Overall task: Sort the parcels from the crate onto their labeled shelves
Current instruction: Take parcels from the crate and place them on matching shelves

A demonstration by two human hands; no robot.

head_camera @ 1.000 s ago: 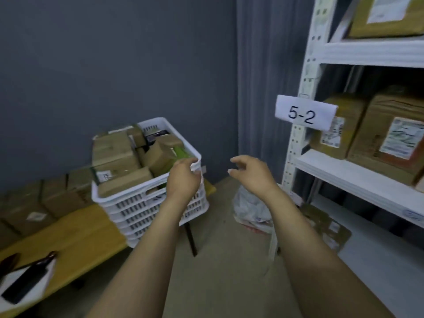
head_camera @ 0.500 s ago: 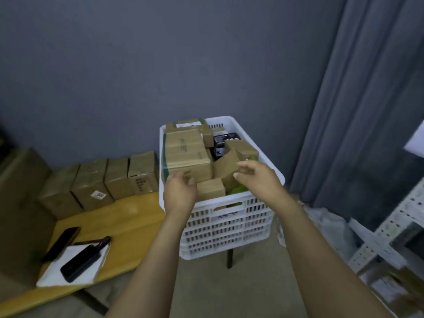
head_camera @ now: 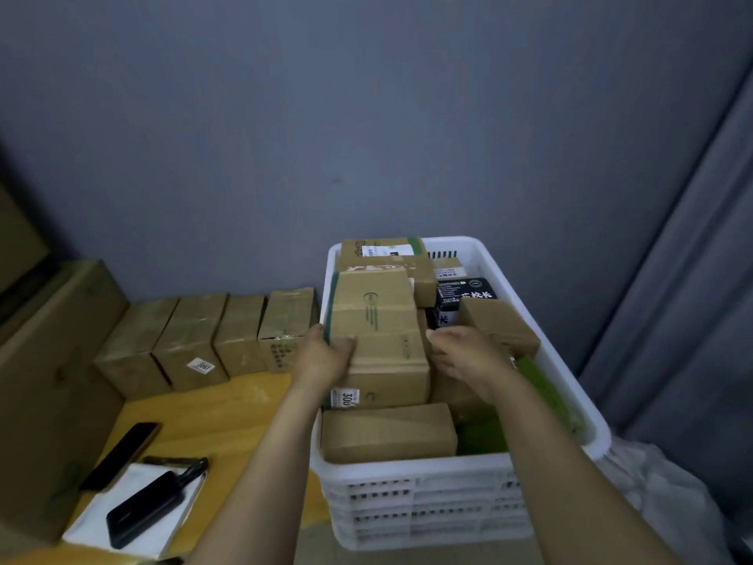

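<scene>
- The white plastic crate stands at 4 o'clock in the view, on the end of a yellow wooden table, and is packed nearly to its rim.
- In it, at least six brown cardboard parcels show, plus one black box with white print toward 1 o'clock and green packets along its 4 o'clock side.
- The tall cardboard parcel stands upright at the crate's centre-left.
- The left hand grips its 9 o'clock edge, thumb on its front face.
- The right hand lies at the parcel's 3 o'clock side, fingers spread toward it; whether they clasp it I cannot tell.
- A flat parcel lies across the crate's 6 o'clock end, just below both wrists.
- At the crate's 9 o'clock, four cardboard boxes stand in a row against the grey wall.
- At 7 o'clock lie one dark phone and one black device on a white sheet.
- A white plastic bag slumps at 4 o'clock, before a grey curtain.
</scene>
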